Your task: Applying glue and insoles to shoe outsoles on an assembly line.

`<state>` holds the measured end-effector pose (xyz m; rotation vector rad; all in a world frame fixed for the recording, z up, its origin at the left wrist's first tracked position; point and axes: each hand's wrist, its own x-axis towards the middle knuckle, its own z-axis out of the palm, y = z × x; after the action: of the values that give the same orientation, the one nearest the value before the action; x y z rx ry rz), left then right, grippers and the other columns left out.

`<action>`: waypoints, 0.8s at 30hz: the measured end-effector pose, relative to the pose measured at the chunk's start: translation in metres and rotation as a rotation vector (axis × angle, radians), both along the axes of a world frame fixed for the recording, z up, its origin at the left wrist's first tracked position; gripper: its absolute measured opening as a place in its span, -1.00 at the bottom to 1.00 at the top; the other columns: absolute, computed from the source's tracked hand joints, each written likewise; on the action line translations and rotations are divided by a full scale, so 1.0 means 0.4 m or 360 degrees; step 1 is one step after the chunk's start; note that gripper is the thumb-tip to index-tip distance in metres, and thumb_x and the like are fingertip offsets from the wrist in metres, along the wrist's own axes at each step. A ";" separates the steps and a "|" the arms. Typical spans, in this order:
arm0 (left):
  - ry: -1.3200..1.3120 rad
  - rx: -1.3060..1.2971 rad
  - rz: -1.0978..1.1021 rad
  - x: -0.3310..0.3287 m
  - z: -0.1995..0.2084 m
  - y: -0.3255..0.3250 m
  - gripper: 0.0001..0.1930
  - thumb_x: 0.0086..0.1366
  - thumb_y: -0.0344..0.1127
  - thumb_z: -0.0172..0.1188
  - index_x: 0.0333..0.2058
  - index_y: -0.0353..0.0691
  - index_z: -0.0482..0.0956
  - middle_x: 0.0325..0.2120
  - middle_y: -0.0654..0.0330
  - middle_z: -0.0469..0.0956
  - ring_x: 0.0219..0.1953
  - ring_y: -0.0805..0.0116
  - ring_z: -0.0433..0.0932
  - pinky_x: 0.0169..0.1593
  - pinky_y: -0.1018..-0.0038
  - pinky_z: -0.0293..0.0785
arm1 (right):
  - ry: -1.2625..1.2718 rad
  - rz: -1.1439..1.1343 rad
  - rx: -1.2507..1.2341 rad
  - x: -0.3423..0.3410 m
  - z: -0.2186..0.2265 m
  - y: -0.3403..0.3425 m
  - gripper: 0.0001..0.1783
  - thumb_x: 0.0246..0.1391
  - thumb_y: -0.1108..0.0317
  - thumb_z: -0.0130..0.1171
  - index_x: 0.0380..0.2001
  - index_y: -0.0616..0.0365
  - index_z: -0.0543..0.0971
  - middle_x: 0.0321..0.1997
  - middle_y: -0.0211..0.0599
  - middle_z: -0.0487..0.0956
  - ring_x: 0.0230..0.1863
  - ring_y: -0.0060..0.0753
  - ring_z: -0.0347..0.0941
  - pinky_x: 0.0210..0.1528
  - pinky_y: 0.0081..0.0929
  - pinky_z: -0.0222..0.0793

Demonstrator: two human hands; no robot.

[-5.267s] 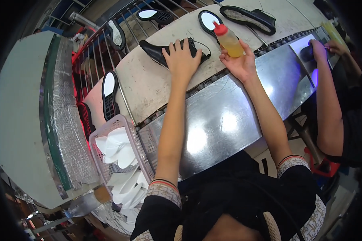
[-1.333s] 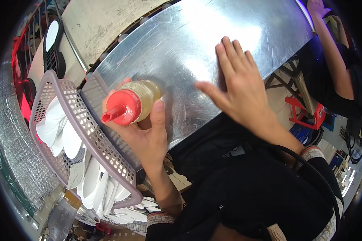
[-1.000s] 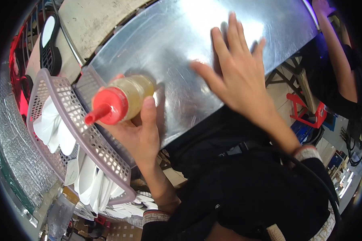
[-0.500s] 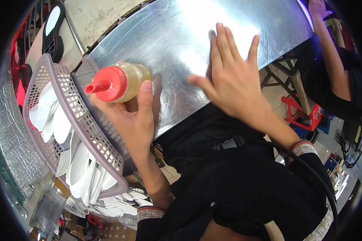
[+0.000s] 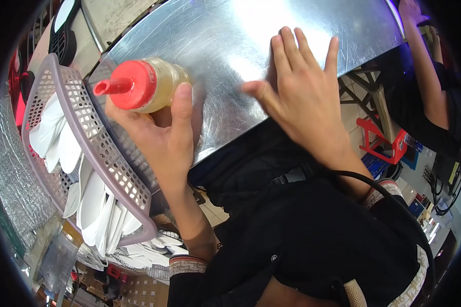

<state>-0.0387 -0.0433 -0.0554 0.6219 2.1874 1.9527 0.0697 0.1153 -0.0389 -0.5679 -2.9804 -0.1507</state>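
My left hand [image 5: 161, 146] is wrapped round a squeeze bottle [image 5: 165, 82] with a red screw cap and nozzle. Pale yellow liquid shows through its clear body. The nozzle points to the left, and my thumb lies along the near side while most of the other fingers are hidden behind the bottle. Farther right, my right hand [image 5: 305, 97] stretches over the shiny metal tabletop [image 5: 217, 66], palm down. Its fingers point away and the thumb sticks out to the left. Nothing is in it. Whether the palm presses on the metal is hard to see.
Left of the bottle stands a mauve perforated basket [image 5: 95, 148] with several white spoons [image 5: 89, 204]. A black-framed mirror-like object [image 5: 65, 36] lies at the far left. Another person's arm [image 5: 429, 77] reaches in at the right, above a red stool [image 5: 381, 140].
The whole view has shifted a little, with the basket now farther left. My left hand and the bottle sit slightly higher and more to the left; my right hand is slightly farther right, still flat.
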 end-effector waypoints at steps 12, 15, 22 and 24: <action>-0.0130 0.0287 -0.0048 -0.001 -0.002 0.005 -0.23 0.12 -0.50 0.32 0.17 -0.26 -0.02 0.00 0.07 0.26 0.01 0.34 0.38 0.08 0.43 0.36 | -0.0039 -0.0095 -0.0154 -0.061 0.005 0.048 -0.07 0.16 -0.24 -0.12 0.11 0.62 0.24 0.24 0.38 0.21 0.35 0.23 0.05 0.32 0.21 -0.17; -0.0137 0.0299 -0.0031 -0.002 0.000 0.007 -0.23 0.12 -0.49 0.32 0.17 -0.26 -0.03 0.00 0.06 0.26 0.01 0.33 0.39 0.07 0.42 0.37 | 0.0124 0.0063 0.0016 -0.032 0.005 0.033 -0.02 0.05 -0.35 -0.05 0.03 0.56 0.36 0.13 0.28 0.38 0.23 0.17 0.27 0.26 0.16 0.04; -0.0240 0.0213 0.0086 0.007 0.008 0.002 -0.24 0.11 -0.42 0.35 0.14 -0.26 -0.01 -0.03 0.02 0.29 0.01 0.26 0.42 0.09 0.36 0.41 | -0.0130 -0.0022 -0.0147 0.013 0.016 -0.017 -0.04 0.06 -0.34 -0.04 0.15 0.43 0.32 0.29 0.18 0.23 0.36 0.16 0.07 0.25 0.38 -0.14; -0.0158 0.0151 0.0080 0.006 0.002 0.003 -0.29 0.16 -0.41 0.29 0.16 -0.26 0.00 0.04 -0.06 0.30 0.06 0.20 0.41 0.14 0.31 0.37 | -0.0019 -0.0169 -0.0092 -0.012 -0.002 0.006 -0.08 0.11 -0.31 -0.07 0.18 0.39 0.30 0.35 0.14 0.16 0.39 0.17 0.00 0.19 0.53 -0.22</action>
<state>-0.0362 -0.0419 -0.0547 0.4761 2.0817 2.0754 0.0649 0.1178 -0.0398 -0.7346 -2.9753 -0.0766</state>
